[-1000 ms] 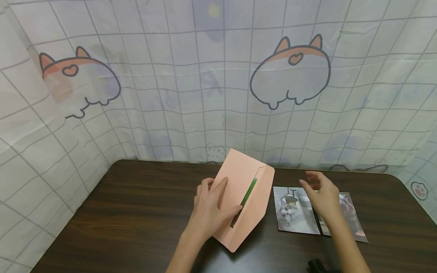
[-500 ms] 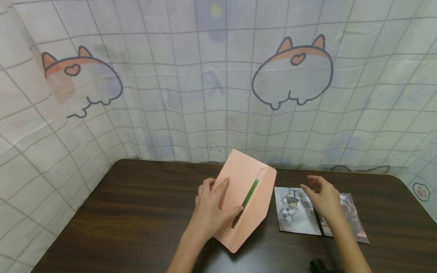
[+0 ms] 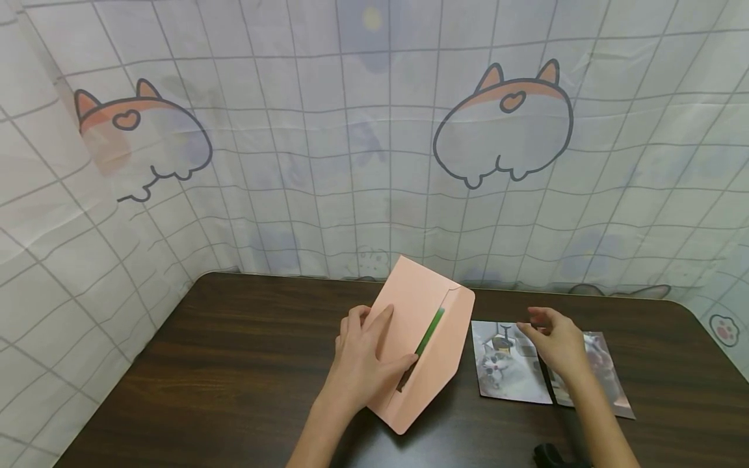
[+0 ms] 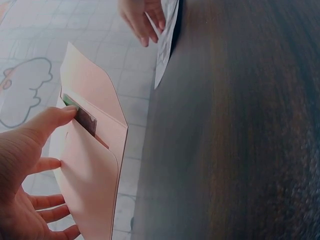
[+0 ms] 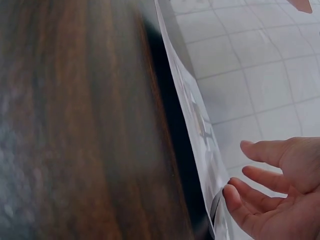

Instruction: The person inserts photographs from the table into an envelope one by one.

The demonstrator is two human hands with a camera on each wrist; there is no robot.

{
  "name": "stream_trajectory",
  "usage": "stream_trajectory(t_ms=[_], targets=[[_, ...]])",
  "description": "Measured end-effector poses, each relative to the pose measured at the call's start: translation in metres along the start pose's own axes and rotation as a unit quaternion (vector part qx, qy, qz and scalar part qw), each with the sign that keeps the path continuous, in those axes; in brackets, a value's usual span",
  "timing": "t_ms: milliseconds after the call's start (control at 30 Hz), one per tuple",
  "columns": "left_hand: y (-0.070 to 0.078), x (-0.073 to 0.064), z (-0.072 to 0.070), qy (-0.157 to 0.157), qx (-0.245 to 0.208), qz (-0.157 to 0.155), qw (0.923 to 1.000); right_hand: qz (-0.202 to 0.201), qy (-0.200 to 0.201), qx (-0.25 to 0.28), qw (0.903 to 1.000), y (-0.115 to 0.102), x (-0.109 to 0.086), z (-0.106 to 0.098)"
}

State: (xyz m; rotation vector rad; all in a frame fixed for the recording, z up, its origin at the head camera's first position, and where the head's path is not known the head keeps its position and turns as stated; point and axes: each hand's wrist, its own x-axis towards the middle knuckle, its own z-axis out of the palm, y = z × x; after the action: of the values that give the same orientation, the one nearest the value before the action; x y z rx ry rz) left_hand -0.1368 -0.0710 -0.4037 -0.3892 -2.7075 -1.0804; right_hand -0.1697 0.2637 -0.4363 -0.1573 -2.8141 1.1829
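A pale pink envelope [image 3: 412, 299] with its flap raised is held tilted at the table's middle by my left hand [image 3: 358, 370]. The left thumb lies over the pocket opening, against a card with a green end [image 3: 432, 328] that shows inside. In the left wrist view the other fingers touch the envelope's [image 4: 92, 175] side edge. My right hand [image 3: 558, 344] hovers with loosely bent fingers over two printed picture cards, holding nothing. The left picture card [image 3: 509, 377] shows a white furry animal; the right picture card [image 3: 605, 374] is partly hidden by the hand and forearm.
A dark wood-grain table [image 3: 193, 364] bears everything. Behind it hangs a white gridded curtain [image 3: 328, 143] with cartoon animal drawings. A black object [image 3: 550, 455], its kind unclear, lies at the front edge beside the right forearm.
My right hand has lowered slightly toward the picture cards, its thumb and fingers drawing a little closer together. The left hand and envelope stay put; the head view has shifted slightly.
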Motion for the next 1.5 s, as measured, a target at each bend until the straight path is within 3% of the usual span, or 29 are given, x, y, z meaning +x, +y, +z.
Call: stream_trajectory(t_ms=[900,1500], targets=[[0.0,0.0,0.0,0.002,0.009,0.002,1.0,0.013,-0.027,-0.001,0.9996,0.01,0.006,-0.003],[-0.001,0.0,0.0,0.006,0.009,0.005,0.9999,0.0,-0.006,0.006,1.0,0.008,0.006,-0.002]])
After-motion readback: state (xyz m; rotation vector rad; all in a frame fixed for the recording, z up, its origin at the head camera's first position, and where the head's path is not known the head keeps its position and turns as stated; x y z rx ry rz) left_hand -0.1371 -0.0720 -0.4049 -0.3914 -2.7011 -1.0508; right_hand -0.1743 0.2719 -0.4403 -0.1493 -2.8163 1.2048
